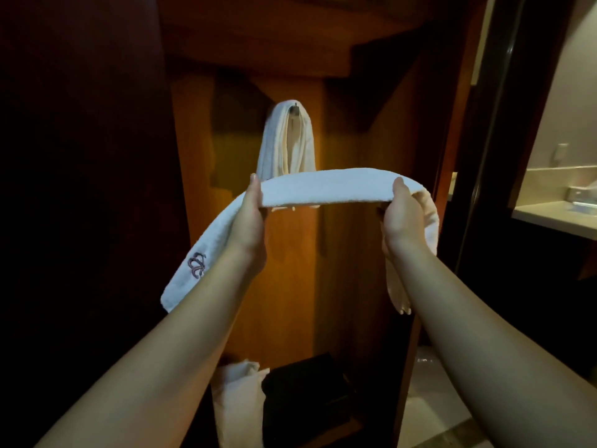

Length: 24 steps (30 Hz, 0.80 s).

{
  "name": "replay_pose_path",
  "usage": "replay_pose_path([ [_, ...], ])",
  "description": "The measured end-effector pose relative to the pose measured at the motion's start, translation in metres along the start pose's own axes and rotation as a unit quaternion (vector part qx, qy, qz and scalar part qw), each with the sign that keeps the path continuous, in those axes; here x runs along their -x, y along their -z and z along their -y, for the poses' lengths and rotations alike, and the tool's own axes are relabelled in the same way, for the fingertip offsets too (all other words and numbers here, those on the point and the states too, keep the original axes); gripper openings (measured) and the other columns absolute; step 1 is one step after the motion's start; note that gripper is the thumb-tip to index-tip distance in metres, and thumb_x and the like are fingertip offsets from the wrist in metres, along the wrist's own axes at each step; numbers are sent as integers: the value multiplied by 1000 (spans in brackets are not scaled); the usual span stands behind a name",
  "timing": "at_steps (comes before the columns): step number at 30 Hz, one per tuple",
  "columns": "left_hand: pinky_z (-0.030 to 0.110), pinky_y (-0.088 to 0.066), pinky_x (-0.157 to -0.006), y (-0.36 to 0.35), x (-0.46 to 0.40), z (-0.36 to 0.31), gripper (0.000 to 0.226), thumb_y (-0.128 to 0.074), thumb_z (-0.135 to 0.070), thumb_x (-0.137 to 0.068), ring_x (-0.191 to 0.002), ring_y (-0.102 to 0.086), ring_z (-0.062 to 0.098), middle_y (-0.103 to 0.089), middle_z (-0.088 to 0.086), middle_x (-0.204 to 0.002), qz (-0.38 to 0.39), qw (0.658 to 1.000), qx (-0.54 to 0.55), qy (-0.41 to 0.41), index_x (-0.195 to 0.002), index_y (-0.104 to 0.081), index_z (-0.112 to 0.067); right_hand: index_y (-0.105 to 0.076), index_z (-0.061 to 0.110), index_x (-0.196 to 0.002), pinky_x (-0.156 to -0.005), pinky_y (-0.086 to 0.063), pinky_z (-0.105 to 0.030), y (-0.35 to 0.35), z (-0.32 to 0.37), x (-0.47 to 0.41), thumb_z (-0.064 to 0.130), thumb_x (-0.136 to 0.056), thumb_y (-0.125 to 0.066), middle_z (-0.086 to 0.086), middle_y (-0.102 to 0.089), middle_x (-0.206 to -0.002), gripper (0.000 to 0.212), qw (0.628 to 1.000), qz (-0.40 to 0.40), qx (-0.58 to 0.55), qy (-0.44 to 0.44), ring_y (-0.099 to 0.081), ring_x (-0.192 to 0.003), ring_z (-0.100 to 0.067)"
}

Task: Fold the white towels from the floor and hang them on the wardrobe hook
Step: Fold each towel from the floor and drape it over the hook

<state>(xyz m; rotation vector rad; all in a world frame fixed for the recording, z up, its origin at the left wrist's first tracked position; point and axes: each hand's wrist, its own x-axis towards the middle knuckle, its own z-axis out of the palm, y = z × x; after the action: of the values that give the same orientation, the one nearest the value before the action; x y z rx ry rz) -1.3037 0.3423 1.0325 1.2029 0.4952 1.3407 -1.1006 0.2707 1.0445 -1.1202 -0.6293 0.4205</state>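
Dark reddish wood panels form the open wardrobe (290,270), lit warm orange inside; a bathroom counter (555,218) shows at the far right.

1. Hook status: the wardrobe hook (295,107) on the back panel already carries 1 hanging towel (288,140), draped over it with both ends down.

2. Item in hand: a second folded towel (323,188) is held as a long narrow band, level and in front of the hanging one, below the hook. Its left end droops and shows an embroidered logo (197,261); its right end hangs behind the right wrist.

3. Hand state: the left hand (250,218) and the right hand (402,218) each grip the band, thumb on top and fingers underneath, well apart.

4. Handling estimate: the terry cloth looks soft, light and limp. It sags outside the 2 grips and would likely unfold if released at 1 side. Holding near the midpoint, as here, keeps the span taut so the centre can land on the hook.

5. Other items: a pale bag (240,392) and a dark box (307,389) sit on the wardrobe floor.
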Motion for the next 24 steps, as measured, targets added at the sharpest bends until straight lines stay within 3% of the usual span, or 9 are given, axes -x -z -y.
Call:
replay_pose_path([
  [3,29,-56,-85,4,-43,-9,56,-53,-67,-88,-108,-70,13,-76,0,-107,18,999,11,-28,-120,-64,-22,-62,13,-129,-94,-50,-31,-20,2,-37,52,-99,-45,10,-69,-106,52,1000,-2,0,15,-65,-104,-11],
  [7,16,-56,-64,1,-102,-24,48,-49,-62,-95,-91,-75,9,-78,-3,-90,61,995,-8,-72,-114,-63,-19,-57,14,-134,-102,-48,-33,-52,18,-89,50,-104,-43,6,-66,-113,49,998,23,0,58,-63,-110,-12],
  [11,13,-54,-62,-5,-162,-42,58,-48,-69,-90,-90,-74,5,-78,-2,-95,71,994,-10,-77,-116,-60,-18,-55,18,-131,-103,-49,-32,-84,39,-134,57,-102,-45,1,-67,-115,50,994,47,-4,98,-64,-110,-11],
  [13,16,-49,-75,-7,-188,-49,66,-47,-77,-83,-100,-71,6,-77,-2,-105,63,995,-22,-75,-117,-60,-22,-61,24,-121,-103,-50,-34,-96,46,-154,58,-100,-50,-3,-69,-115,41,991,65,-18,116,-67,-108,-13],
  [16,24,-37,-90,-10,-227,-54,74,-46,-81,-75,-119,-59,9,-69,0,-123,50,994,-39,-86,-119,-62,-23,-70,32,-98,-101,-52,-38,-114,46,-191,70,-85,-58,0,-76,-103,42,987,79,-9,143,-73,-100,-13],
  [19,27,-40,-95,-13,-262,-56,62,-46,-79,-79,-113,-65,10,-75,0,-112,43,992,-51,-103,-102,-71,-27,-75,47,-90,-98,-55,-43,-131,41,-232,86,-64,-62,-2,-78,-100,49,987,85,-1,137,-75,-98,-17],
  [21,23,-43,-83,-13,-288,-58,53,-44,-73,-90,-90,-73,2,-79,-6,-88,42,991,-50,-118,-87,-74,-29,-71,57,-87,-99,-54,-46,-143,38,-262,99,-51,-59,0,-78,-101,57,987,102,6,126,-75,-98,-17],
  [24,13,-47,-65,-12,-325,-62,55,-36,-72,-96,-82,-72,-3,-78,-11,-84,62,989,-74,-113,-97,-65,-25,-69,58,-89,-101,-52,-49,-164,35,-305,107,-40,-49,4,-79,-99,72,986,116,25,114,-75,-97,-17],
])
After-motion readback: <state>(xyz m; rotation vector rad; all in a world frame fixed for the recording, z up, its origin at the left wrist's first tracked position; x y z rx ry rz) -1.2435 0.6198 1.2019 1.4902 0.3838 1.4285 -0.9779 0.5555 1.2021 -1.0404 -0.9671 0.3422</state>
